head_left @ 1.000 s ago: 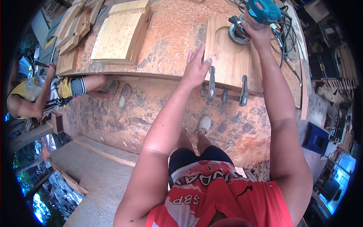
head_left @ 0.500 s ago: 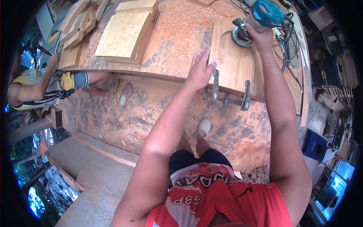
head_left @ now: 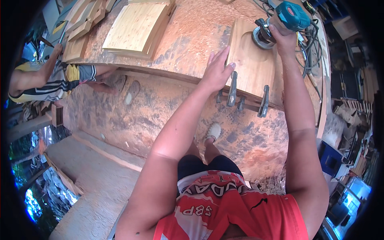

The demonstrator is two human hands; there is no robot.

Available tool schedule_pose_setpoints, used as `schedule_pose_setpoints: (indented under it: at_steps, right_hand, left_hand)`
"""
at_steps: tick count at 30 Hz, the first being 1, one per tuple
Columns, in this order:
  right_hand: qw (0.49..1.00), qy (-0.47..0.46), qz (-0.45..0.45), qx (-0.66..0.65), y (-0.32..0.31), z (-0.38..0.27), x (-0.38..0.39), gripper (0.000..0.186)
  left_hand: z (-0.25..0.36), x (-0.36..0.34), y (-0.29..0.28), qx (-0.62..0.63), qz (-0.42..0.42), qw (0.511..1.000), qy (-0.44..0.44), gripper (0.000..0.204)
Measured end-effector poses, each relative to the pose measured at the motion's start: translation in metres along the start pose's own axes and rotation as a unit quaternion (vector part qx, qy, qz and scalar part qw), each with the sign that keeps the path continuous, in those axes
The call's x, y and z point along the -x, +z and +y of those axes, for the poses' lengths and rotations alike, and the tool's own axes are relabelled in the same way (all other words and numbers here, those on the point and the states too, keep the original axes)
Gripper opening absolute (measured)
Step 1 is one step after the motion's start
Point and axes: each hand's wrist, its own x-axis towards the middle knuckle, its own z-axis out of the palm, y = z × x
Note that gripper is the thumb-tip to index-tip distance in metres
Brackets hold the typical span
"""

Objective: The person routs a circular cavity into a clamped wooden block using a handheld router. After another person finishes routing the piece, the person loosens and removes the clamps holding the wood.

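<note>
My right hand point(head_left: 282, 38) grips the body of a teal corded router point(head_left: 291, 16), whose round base rests at the shallow round recess near the far end of a wooden board point(head_left: 252, 76). My left hand point(head_left: 218, 68) lies along the board's left edge, fingers stretched out, with the thumb beside a metal clamp point(head_left: 233, 90). A second clamp point(head_left: 264, 102) stands at the board's near right corner, and smaller clamp parts show under the near edge.
Stacked pale boards point(head_left: 130, 30) and loose wood pieces point(head_left: 82, 24) lie on the dusty workbench point(head_left: 192, 44). Black cables point(head_left: 314, 56) loop at the right. A seated person point(head_left: 48, 80) at the left holds a narrow tool. Sandals point(head_left: 132, 92) lie on the floor under the bench.
The bench, board and both hands have shifted slightly rightward in the picture together. The router stays about the same on the board, and my grip looks unchanged.
</note>
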Motion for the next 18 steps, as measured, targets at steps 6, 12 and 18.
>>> schedule_pose_setpoints:
  at_steps: [6,12,18]
  right_hand:
    - [1.000,0.010,0.000,-0.014,0.0048,-0.0038,-0.0003,0.043]
    - [0.999,0.001,-0.014,-0.039,0.0079,-0.0032,-0.0028,0.039]
    - [0.997,0.005,-0.005,-0.076,0.0113,-0.0012,-0.0051,0.040]
  left_hand:
    - [-0.0033,0.0010,0.0008,0.005,0.005,1.000,-0.004,0.062]
    - [-0.0032,0.0005,0.0006,0.008,0.011,1.000,-0.003,0.063]
    - [0.0014,0.0011,-0.0017,-0.009,0.000,1.000,-0.009,0.062]
